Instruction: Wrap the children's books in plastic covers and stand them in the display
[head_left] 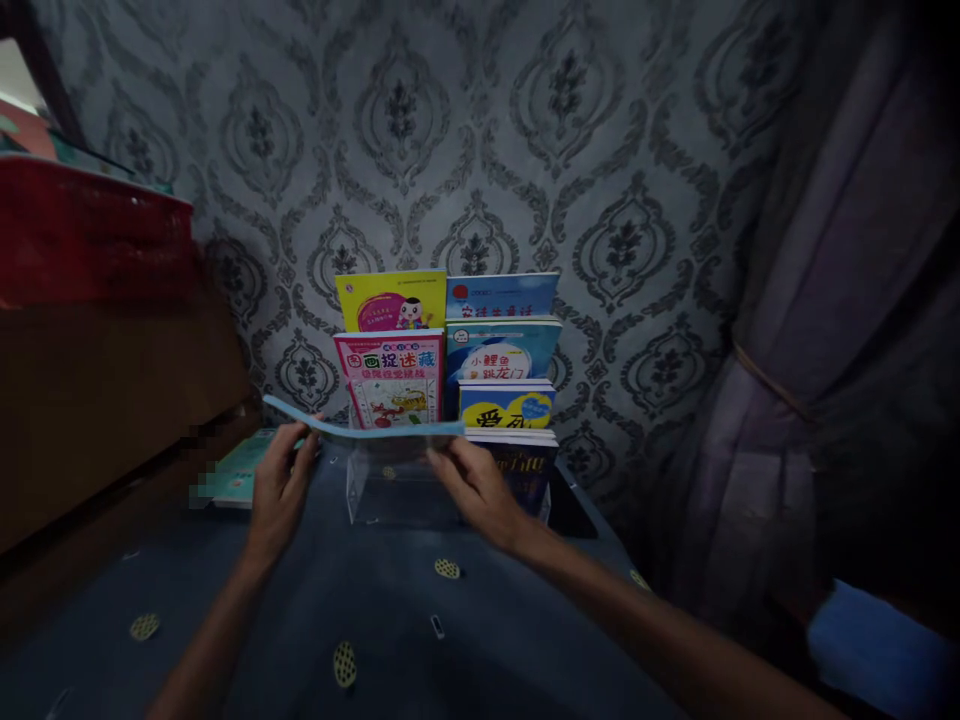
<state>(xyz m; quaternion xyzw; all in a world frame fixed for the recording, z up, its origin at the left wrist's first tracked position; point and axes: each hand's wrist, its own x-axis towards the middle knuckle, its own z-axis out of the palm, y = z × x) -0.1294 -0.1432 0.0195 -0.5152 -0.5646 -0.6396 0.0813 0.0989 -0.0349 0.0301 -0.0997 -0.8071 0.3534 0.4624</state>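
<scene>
A thin book with a light blue edge [375, 433] is held level in the air, seen nearly edge-on, so its cover is hidden. My left hand [283, 475] grips its left end, which bends upward. At its right end, my right hand [480, 485] has its fingers closed on the edge. Just behind stands a clear acrylic book rack [405, 495] with books in two columns. A pink picture book [394, 375] and a yellow book [394, 298] fill the left column. On the right are blue books [504, 355], a yellow-and-blue book [506, 407] and dark books [529, 470].
A green book [244, 475] lies on the dark patterned tablecloth [390, 620] beyond my left hand. A red bin [94, 230] rests on a brown cabinet [112, 400] at left. Patterned wallpaper backs the rack, and a tied curtain [787, 400] hangs at right.
</scene>
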